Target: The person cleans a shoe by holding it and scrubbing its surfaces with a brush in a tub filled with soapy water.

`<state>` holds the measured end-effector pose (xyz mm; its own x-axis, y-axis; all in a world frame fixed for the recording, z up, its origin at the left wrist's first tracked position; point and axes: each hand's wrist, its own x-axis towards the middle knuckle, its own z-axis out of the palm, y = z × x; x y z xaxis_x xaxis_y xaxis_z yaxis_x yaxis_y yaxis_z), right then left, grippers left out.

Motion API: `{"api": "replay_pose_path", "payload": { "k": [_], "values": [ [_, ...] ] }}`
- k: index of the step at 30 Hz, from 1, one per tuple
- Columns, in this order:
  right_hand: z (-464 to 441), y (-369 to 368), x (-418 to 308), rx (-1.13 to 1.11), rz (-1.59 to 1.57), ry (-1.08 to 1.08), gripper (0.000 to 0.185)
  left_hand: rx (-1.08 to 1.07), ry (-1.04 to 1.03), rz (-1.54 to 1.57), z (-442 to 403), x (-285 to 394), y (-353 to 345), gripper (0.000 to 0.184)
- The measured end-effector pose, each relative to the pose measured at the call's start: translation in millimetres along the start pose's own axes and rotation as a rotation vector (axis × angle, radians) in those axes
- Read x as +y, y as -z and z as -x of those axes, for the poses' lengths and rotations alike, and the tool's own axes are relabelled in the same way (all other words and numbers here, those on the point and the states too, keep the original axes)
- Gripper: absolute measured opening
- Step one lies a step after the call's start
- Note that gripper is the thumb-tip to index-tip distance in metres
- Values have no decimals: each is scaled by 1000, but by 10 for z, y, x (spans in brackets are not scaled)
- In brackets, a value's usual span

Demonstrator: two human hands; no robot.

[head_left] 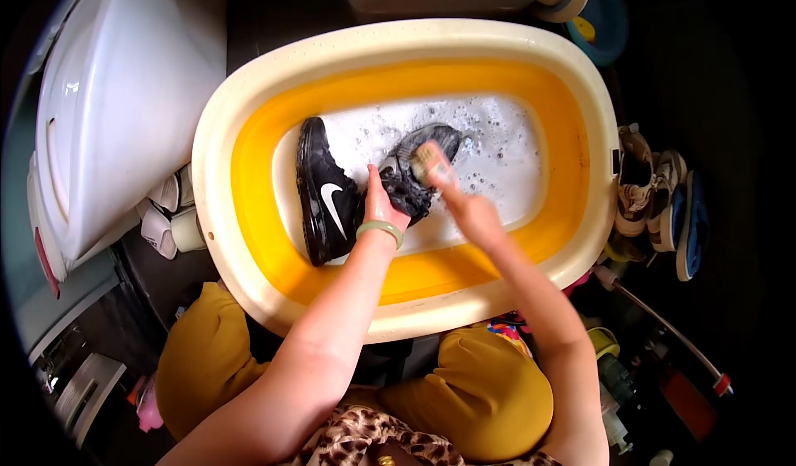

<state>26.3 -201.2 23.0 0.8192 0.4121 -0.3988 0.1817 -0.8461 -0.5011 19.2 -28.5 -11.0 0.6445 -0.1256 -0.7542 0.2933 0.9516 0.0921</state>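
Note:
A wet black sneaker [406,188] with suds on its toe lies tilted in a yellow and cream washtub [572,167]. My left hand [385,204], a pale green bangle at its wrist, grips this shoe near its heel. My right hand [460,196], partly blurred, is closed around a small pale scrubbing brush [424,164] pressed to the shoe's upper. Left of my left hand, another black sneaker [317,192] with a white swoosh rests on its side against the tub's inner wall. Foamy water [502,147] covers part of the white bottom.
A white basin-like fixture [141,93] stands at the left, with pale slippers [162,225] beside it. Sneakers [643,188] and a blue slipper [691,225] line the tub's right side. A hose [672,329] and several bottles lie at lower right. My knees flank the tub's near edge.

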Motion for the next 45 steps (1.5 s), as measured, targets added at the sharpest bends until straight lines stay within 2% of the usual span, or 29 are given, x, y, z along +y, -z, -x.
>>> {"api": "replay_pose_path", "payload": {
  "k": [2, 3, 6, 8, 11, 13, 14, 16, 18, 22, 23, 26, 28, 31, 32, 34, 35, 36, 38, 40, 41, 42, 43, 44, 45],
  "values": [
    [-336, 127, 170, 61, 88, -40, 49, 3, -5, -26, -7, 18, 18, 72],
    [-529, 93, 282, 192, 57, -4, 49, 8, 7, -23, 20, 31, -7, 72],
    [-567, -4, 252, 238, -86, 56, 48, 1, 20, -24, 39, 57, -64, 73],
    [-167, -65, 63, 121, -108, 7, 49, 47, 79, 43, 76, 68, -144, 74],
    [127, -192, 159, 161, -224, 111, 50, 37, 40, 5, 38, 38, -81, 73],
    [-88, -10, 333, 73, -9, -8, 51, 17, 6, -40, 39, 34, -54, 73],
    [-263, 63, 410, 142, 11, 36, 47, 21, 4, -43, 55, 28, -42, 73],
    [-588, 190, 396, 199, 56, -195, 42, -32, 52, 15, 58, 58, -33, 74],
    [-650, 50, 767, 348, -146, -305, 43, -57, 36, 28, 27, 62, -4, 74],
    [-364, -385, 1512, 806, -267, -125, 47, -28, 43, 31, 10, 39, 31, 73],
    [-268, -576, 1666, 650, -498, -299, 48, -45, 38, 12, 8, 34, 29, 73],
    [-90, -62, 569, 198, -1188, -538, 49, -38, 57, 54, 24, 43, -25, 73],
    [10, 162, 57, 167, -1300, -515, 49, -35, 39, 45, 39, 44, -66, 72],
    [263, 307, -367, 10, -1059, -353, 44, -73, 31, 67, -9, 18, -7, 68],
    [359, 282, -456, -77, -882, -280, 42, -65, 32, 63, 53, 35, -20, 68],
    [411, 73, -507, 41, -488, 155, 43, 148, 96, -62, 227, 106, -181, 68],
    [328, 108, -492, -8, -268, 137, 42, 295, 125, -34, 206, 106, -245, 69],
    [171, 42, -347, -36, -56, 82, 41, 153, 42, -15, 97, 42, -153, 68],
    [-192, 34, -46, 89, 63, 16, 41, -13, 13, 47, 14, 8, -31, 66],
    [-306, 191, 3, 170, -157, -58, 43, -10, 34, 52, 33, 51, -78, 64],
    [-234, 336, -122, 124, -391, -149, 45, -28, 33, 69, 19, 55, -62, 64],
    [-102, 305, -191, 124, -389, -151, 45, -44, 34, 90, 36, 53, -68, 63],
    [57, 263, -263, 129, -342, -7, 46, -3, -7, 17, 43, 34, -72, 65],
    [203, 211, -334, 129, -296, 134, 46, 129, 31, 26, 52, 30, -94, 68],
    [310, 145, -415, 44, -227, 140, 47, 171, 88, 4, 115, 66, -133, 68]
  ]
}}
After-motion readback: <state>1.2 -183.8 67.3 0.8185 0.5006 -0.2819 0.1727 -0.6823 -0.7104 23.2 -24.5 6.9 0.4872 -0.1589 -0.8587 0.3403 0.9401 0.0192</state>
